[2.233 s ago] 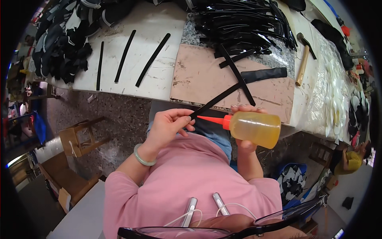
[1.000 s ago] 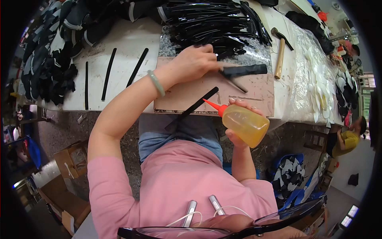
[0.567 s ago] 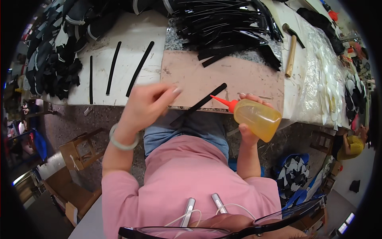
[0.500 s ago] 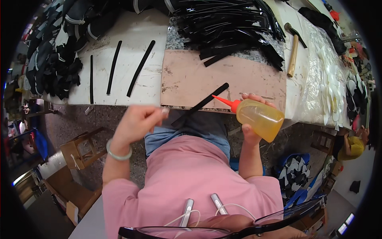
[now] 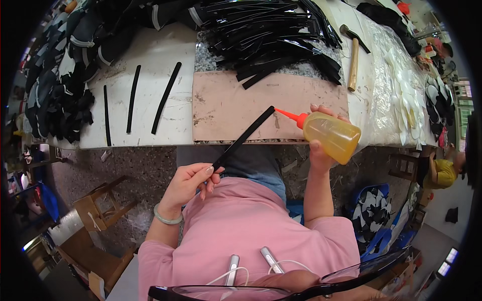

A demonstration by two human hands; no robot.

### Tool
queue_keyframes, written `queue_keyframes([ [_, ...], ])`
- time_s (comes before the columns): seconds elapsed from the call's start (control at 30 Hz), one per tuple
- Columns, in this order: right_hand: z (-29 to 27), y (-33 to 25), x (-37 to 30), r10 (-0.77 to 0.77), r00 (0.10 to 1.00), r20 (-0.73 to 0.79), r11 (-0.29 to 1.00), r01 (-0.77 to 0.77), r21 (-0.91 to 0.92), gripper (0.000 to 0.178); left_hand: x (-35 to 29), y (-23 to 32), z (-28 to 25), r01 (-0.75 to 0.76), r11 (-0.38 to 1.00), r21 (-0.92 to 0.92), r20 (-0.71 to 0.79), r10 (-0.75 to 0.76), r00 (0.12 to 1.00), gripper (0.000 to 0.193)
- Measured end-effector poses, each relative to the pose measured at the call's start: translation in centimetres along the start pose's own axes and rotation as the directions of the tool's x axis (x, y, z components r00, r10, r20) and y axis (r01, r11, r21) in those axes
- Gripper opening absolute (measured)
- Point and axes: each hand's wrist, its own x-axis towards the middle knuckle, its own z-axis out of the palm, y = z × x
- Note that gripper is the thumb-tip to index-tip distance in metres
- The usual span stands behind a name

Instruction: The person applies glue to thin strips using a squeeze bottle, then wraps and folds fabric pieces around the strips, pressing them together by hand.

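Between the fingers of my left hand (image 5: 193,183) is the near end of a narrow black strip (image 5: 246,136). The strip slants up to the right, its far end over the tan board (image 5: 306,100). My right hand (image 5: 324,148) is closed around a squeeze bottle (image 5: 332,136) of yellow liquid, tilted to the left. Its red pointed nozzle (image 5: 290,116) meets or nearly meets the strip's far end; whether they touch I cannot tell. Left of the board, a few separate black strips (image 5: 165,98) lie on the white tabletop (image 5: 118,118).
A large pile of shiny black strips (image 5: 271,37) covers the back of the board. To its right lies a hammer (image 5: 354,65) with a wooden handle. Dark cut pieces (image 5: 55,100) heap up at the left, pale pieces (image 5: 404,95) at the right. Another person (image 5: 442,173) is far right.
My left hand has come down and taken hold of the strip's near end. The bottle has tipped so that its nozzle is at the strip's far end. The whole view has shifted slightly.
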Motion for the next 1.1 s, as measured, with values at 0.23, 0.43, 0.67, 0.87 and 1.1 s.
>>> queue_keyframes([
  [0.23, 2.6, -0.9, -2.1, 0.091, 0.983, 0.162, 0.951, -0.134, 0.278, 0.084, -0.2, 0.5, 0.6, 0.004, 1.0, -0.016, -0.018, -0.005, 1.0, 0.026],
  [0.43, 2.0, -0.4, -1.4, 0.095, 0.993, 0.069, 0.974, -0.107, 0.197, 0.082, 0.2, -0.4, 0.6, -0.067, 0.997, -0.049, -0.104, 0.062, 0.993, 0.024],
  [0.67, 2.4, -0.9, -2.1, 0.037, 0.995, 0.087, 0.975, -0.055, 0.213, 0.083, 0.5, -1.4, 0.4, -0.106, 0.992, 0.074, -0.173, 0.117, 0.978, 0.022],
  [0.87, 4.5, -1.3, -3.9, 0.045, 0.972, 0.229, 0.968, -0.099, 0.231, 0.085, 0.3, -1.5, 0.8, -0.133, 0.977, 0.168, -0.215, 0.168, 0.962, 0.022],
  [1.1, 6.0, -1.5, -4.9, 0.116, 0.98, 0.163, 0.906, -0.171, 0.387, 0.079, 0.2, -1.1, 1.8, -0.166, 0.941, 0.294, -0.234, 0.239, 0.942, 0.02],
])
